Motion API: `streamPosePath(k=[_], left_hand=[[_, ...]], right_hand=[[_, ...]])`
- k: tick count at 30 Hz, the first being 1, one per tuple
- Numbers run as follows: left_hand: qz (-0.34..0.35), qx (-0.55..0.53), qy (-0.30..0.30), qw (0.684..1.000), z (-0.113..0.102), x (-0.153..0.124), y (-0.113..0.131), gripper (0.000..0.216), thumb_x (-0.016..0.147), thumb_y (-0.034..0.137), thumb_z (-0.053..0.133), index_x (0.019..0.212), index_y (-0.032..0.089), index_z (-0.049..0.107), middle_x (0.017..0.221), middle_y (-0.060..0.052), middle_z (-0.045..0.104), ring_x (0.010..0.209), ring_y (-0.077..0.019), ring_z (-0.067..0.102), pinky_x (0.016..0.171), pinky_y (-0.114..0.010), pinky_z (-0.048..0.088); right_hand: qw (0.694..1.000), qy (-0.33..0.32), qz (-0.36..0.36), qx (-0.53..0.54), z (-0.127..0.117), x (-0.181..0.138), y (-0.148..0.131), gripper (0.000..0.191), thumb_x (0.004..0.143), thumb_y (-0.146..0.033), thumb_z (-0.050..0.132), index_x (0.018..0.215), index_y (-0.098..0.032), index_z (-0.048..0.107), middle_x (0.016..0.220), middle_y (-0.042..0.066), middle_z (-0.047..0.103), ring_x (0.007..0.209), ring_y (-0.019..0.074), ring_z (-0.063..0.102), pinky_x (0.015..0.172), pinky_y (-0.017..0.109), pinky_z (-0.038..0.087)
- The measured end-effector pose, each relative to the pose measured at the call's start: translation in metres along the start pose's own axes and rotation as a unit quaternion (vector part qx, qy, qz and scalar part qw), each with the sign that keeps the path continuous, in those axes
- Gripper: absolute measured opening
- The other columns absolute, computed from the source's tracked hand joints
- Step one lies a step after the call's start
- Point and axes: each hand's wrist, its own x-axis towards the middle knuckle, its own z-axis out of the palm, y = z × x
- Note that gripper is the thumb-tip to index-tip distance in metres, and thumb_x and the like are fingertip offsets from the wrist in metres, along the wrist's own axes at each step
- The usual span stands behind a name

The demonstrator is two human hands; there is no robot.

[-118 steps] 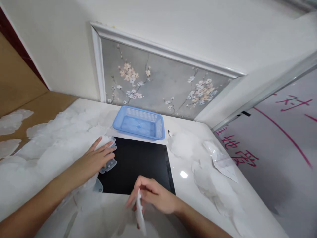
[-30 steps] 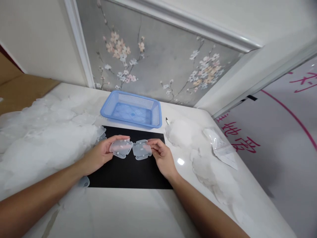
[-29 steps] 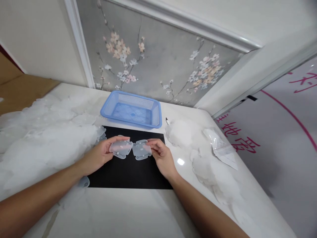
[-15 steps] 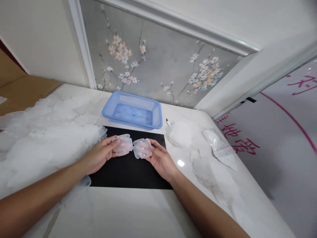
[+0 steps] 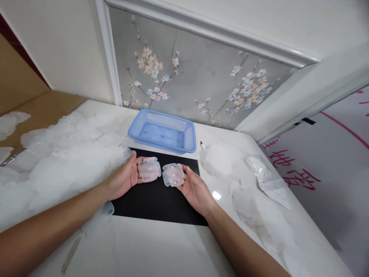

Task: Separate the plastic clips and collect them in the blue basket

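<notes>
Two frosted, translucent plastic pieces with lobed edges lie side by side in my hands, a small gap between them. My left hand bears the left plastic piece on its fingers, with the thumb lifted off the face. In my right hand is the right plastic piece, held by its right edge, the thumb at the rim and fingers behind. Small pale pegs or bumps show on this piece. Both hands are above a black mat; the fingers show pink through the plastic.
A large heap of similar translucent pieces covers the left, partly on brown cardboard. Behind the mat stands a blue basket. More pieces lie at right, near a clear plastic bag and a pen-like item.
The two pieces have moved slightly apart. My left thumb has come off the left piece and the hand has turned more palm-up. The whole view has shifted a little.
</notes>
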Motion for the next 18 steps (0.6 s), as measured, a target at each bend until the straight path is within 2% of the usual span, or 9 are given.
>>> streamPosePath(k=[5,12,15,18], left_hand=[[-0.004,-0.003,0.005,1.000,0.001,-0.001,0.000,0.066,0.096,0.066,0.026,0.127,0.015,0.056,0.122,-0.015,0.070,0.113,-0.0261,0.067,0.105,-0.044,0.046],[0.005,0.029,-0.009,1.000,0.000,-0.002,0.000,0.062,0.096,0.065,0.027,0.122,0.017,0.057,0.118,-0.013,0.068,0.111,-0.0252,0.064,0.101,-0.042,0.047],[0.026,0.132,-0.018,0.991,0.004,-0.007,-0.003,0.045,0.097,0.056,0.038,0.116,0.020,0.057,0.111,-0.008,0.065,0.106,-0.0232,0.062,0.096,-0.040,0.047],[0.069,0.308,-0.020,0.949,0.013,-0.013,-0.010,0.026,0.096,0.042,0.045,0.111,0.023,0.054,0.105,-0.003,0.061,0.098,-0.0207,0.059,0.091,-0.038,0.046]], right_hand=[[1.000,-0.010,0.004,0.029,0.002,-0.004,-0.002,0.029,0.074,-0.032,0.079,0.098,-0.024,0.064,0.102,0.002,0.070,0.097,0.0191,0.067,0.092,0.038,0.053],[0.998,-0.032,-0.013,-0.048,0.006,-0.006,-0.003,0.034,0.072,-0.036,0.081,0.095,-0.024,0.059,0.098,0.004,0.070,0.093,0.0227,0.066,0.085,0.040,0.052],[0.993,-0.054,-0.030,-0.104,0.015,-0.008,0.001,0.031,0.073,-0.037,0.080,0.086,-0.024,0.055,0.101,0.004,0.067,0.090,0.0205,0.064,0.076,0.034,0.051],[0.976,-0.092,-0.047,-0.191,0.028,-0.009,0.007,0.028,0.078,-0.039,0.074,0.078,-0.023,0.052,0.079,-0.001,0.060,0.070,0.0145,0.055,0.062,0.027,0.045]])
